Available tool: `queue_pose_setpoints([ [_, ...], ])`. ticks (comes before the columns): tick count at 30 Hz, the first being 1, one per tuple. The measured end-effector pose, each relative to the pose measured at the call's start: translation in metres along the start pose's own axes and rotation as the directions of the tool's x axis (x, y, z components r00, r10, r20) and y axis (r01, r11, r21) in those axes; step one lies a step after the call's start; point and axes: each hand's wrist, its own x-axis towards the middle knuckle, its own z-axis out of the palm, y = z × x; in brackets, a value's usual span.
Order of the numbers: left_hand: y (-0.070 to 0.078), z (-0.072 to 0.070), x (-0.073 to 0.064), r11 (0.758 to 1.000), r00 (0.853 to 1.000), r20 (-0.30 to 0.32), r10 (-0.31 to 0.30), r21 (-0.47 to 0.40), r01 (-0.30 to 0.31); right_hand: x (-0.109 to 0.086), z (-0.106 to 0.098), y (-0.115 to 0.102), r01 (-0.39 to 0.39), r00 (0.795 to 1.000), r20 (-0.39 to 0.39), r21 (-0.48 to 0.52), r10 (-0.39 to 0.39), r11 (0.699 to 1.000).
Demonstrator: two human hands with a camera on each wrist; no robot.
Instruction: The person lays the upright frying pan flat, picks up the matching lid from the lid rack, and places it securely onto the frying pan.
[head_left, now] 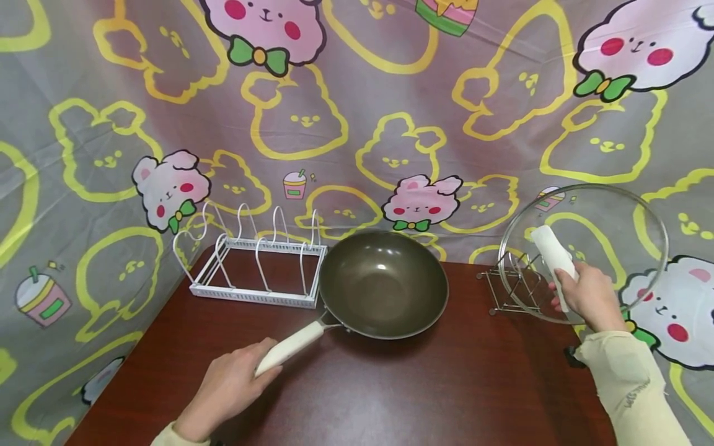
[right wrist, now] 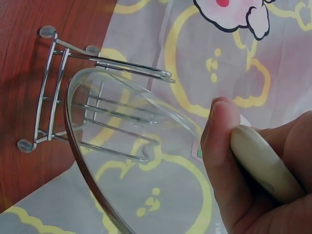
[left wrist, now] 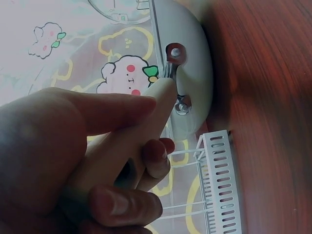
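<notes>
My left hand grips the cream handle of a dark wok. In the left wrist view the thumb lies along the handle and the fingers curl beneath it; the wok's pale outer wall shows beyond. On the right, my right hand holds a clear glass lid by its cream handle. The lid stands nearly upright, its lower rim overlapping a small metal wire rack. In the right wrist view the lid's rim is close in front of that rack's wires.
A white rack with several upright wire loops stands at the back left, right beside the wok. Behind the brown wooden table hangs a cartoon-printed cloth.
</notes>
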Motion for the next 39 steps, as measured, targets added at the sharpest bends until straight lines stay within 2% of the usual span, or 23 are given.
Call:
queue_pose_setpoints([
  [13, 0.002, -0.001, 0.001, 1.000, 1.000, 0.000, 0.003, -0.006, -0.003, -0.005, -0.001, -0.002, -0.014, 0.998, -0.061, 0.016, 0.015, 1.000],
  [21, 0.003, -0.002, 0.001, 1.000, 1.000, 0.014, -0.011, -0.010, 0.011, -0.009, -0.006, -0.002, -0.030, 0.997, -0.066, 0.003, 0.030, 1.000],
  [28, 0.003, -0.003, 0.001, 1.000, 0.999, 0.030, -0.023, -0.011, 0.023, -0.012, -0.008, -0.003, -0.011, 0.995, -0.095, -0.023, 0.008, 1.000],
  [39, 0.002, -0.003, 0.003, 1.000, 1.000, 0.020, -0.010, -0.001, 0.010, -0.014, -0.015, -0.010, 0.004, 0.989, -0.148, -0.048, -0.011, 0.999],
])
